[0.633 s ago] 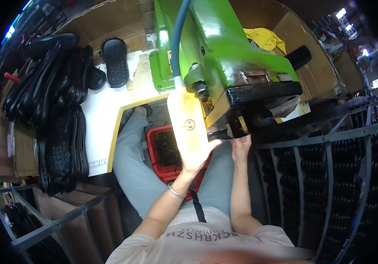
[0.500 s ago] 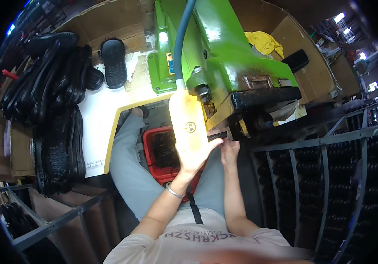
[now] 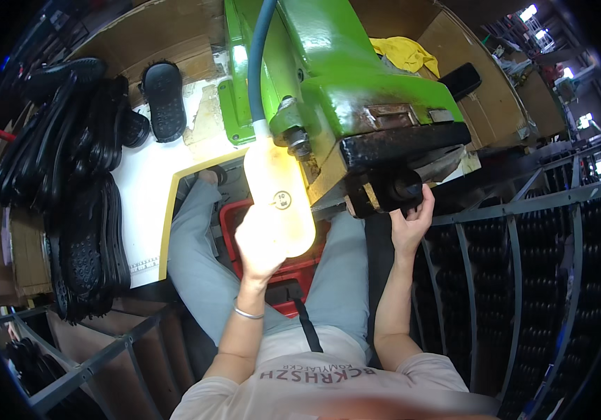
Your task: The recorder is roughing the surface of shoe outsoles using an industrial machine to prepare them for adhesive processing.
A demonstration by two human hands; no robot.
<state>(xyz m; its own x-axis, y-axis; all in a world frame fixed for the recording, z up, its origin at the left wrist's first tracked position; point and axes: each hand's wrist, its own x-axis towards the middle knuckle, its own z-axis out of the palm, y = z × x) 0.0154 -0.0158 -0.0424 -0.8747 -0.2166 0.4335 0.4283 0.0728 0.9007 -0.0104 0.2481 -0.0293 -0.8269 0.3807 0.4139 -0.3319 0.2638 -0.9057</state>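
Glare from the lit lamp (image 3: pixel 283 199), a flat white-yellow head on a blue-grey flexible neck, washes out my left hand (image 3: pixel 257 241). That hand is at the lamp's left and lower edge; its fingers cannot be made out. My right hand (image 3: pixel 412 220) is raised at the front of the green machine (image 3: pixel 384 98), under its dark head. Its thumb and fingers curl about a black round part (image 3: pixel 405 185) there. Whether a separate black piece is held is lost in the dark. Below the lamp, between my knees, stands a red basket (image 3: pixel 300 280), partly covered by my left hand.
Black shoe soles (image 3: pixel 83 245) are heaped at the left of the white tabletop (image 3: pixel 150 189), with a single sole (image 3: pixel 164 101) behind. Metal racks (image 3: pixel 517 280) of black pieces stand at right. Cardboard boxes, a yellow cloth (image 3: pixel 405 54) and a black phone-like object (image 3: pixel 461 80) lie behind.
My hands, close together under the machine before, have parted. The left moved left beside the lamp; the right moved right and up to the black round part. The view has shifted slightly.
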